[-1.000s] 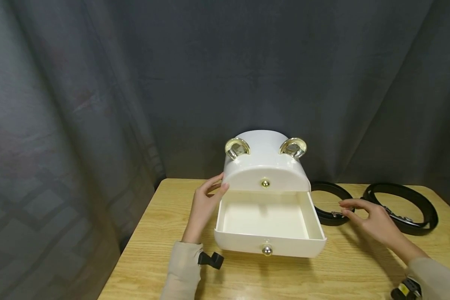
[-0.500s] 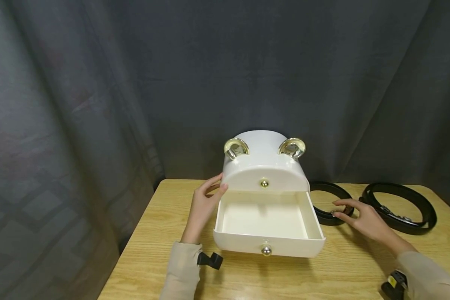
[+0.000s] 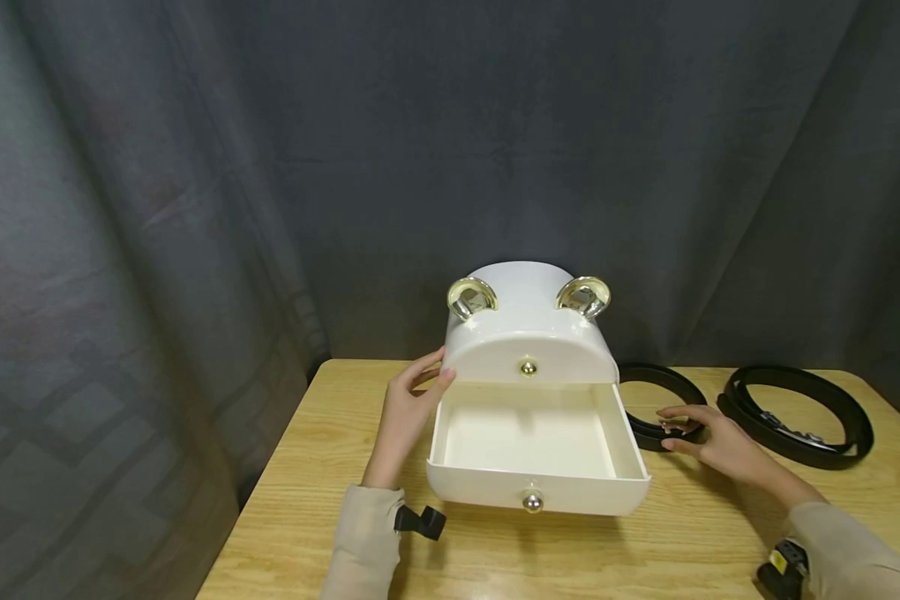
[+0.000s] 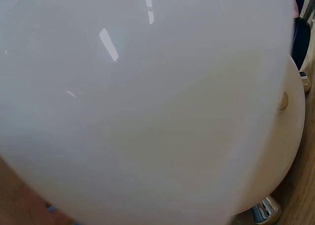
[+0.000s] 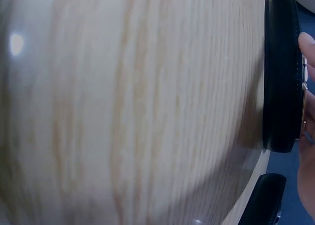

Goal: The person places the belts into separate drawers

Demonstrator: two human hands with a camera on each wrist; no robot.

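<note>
1. A white box (image 3: 531, 333) with a rounded top and two gold ears stood at the far middle of the wooden surface (image 3: 330, 500), in front of a dark curtain (image 3: 195, 208).
2. Its lower drawer (image 3: 536, 454) was pulled out toward the near side, and it showed a bare cream floor and a small round knob on its front.
3. The left hand (image 3: 408, 412) rested against the left side of the box, where the drawer meets the rounded upper part. Its fingers were fairly straight and spread, touching the box rather than wrapped round it.
4. The left wrist view was filled with the glossy white wall of the box (image 4: 147, 107), so it added nothing about the fingers.
5. The right hand (image 3: 708, 437) lay just right of the drawer, on the coiled black belt (image 3: 663, 404) nearest the box. Its fingertips touched the near edge of the coil at the buckle; I could not tell whether they pinched it.
6. In the right wrist view the same belt (image 5: 281, 72) stood on edge on the surface, with fingertips (image 5: 306, 52) against its side.
7. A second coiled black belt (image 3: 798, 414) lay farther right, apart from the hand.
8. Both arms wore pale sleeves (image 3: 363, 542).
</note>
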